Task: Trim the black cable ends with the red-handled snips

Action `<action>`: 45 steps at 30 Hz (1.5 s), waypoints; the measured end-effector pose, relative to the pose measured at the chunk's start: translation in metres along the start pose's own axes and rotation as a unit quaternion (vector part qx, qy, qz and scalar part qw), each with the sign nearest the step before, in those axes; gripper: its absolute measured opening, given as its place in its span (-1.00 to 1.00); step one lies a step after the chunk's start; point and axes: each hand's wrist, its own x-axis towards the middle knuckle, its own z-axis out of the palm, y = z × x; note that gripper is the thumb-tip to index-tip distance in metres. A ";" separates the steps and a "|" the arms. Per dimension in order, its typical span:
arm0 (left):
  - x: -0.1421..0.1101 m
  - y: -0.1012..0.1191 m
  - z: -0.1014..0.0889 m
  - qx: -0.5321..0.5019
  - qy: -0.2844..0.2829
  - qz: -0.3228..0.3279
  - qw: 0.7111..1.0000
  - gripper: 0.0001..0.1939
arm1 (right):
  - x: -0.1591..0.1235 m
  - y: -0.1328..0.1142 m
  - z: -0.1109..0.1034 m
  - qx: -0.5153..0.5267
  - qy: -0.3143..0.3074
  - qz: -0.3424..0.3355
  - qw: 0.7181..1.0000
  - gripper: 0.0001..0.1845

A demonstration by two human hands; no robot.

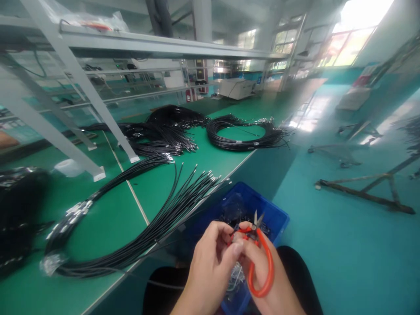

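My right hand is closed round orange-handled snips, their short blades pointing up over a blue bin. My left hand pinches something small at the snips' base, between thumb and fingers; I cannot make out what it is. Both hands meet above my lap, just off the green bench's edge. A bundle of black cables with metal ends lies on the bench to the left of my hands, its tips reaching toward the bin.
The green bench carries more black cable coils: one ring at the far edge, a heap behind it, another pile at the left. Grey frame legs slant across the bench. Metal stands lie on the teal floor at right.
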 end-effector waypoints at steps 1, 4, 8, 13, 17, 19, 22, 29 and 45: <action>0.001 0.002 0.001 0.008 0.021 0.004 1.000 -0.90 | -0.001 0.000 0.003 -0.011 0.000 -0.011 1.000 -0.70; 0.006 0.007 0.000 -0.082 0.023 -0.034 0.996 -0.85 | -0.002 -0.001 0.007 -0.015 -0.027 -0.020 0.999 -0.73; 0.010 0.004 -0.007 -0.248 -0.060 -0.073 0.964 -0.85 | 0.003 0.001 0.001 0.022 -0.076 -0.002 0.997 -0.81; 0.008 0.002 -0.007 -0.280 -0.051 -0.078 0.956 -0.86 | 0.004 0.002 -0.006 0.040 -0.100 0.008 0.994 -0.86; 0.010 0.003 -0.006 -0.281 -0.076 -0.064 0.955 -0.87 | 0.002 0.001 -0.007 0.051 -0.099 0.024 0.994 -0.84; 0.012 0.000 -0.008 -0.262 -0.095 -0.056 0.959 -0.85 | 0.004 0.000 -0.007 0.058 -0.091 0.027 0.994 -0.83; 0.012 -0.004 -0.015 -0.118 -0.030 -0.024 0.992 -0.89 | 0.008 0.000 -0.006 0.053 -0.060 0.020 0.997 -0.82; 0.008 -0.001 -0.020 0.267 0.037 0.223 0.937 -0.77 | 0.010 0.001 -0.004 0.043 -0.038 0.032 0.998 -0.84; 0.005 -0.003 -0.009 -0.089 -0.018 -0.040 0.995 -0.86 | 0.012 0.002 -0.001 0.017 -0.067 0.017 0.997 -0.85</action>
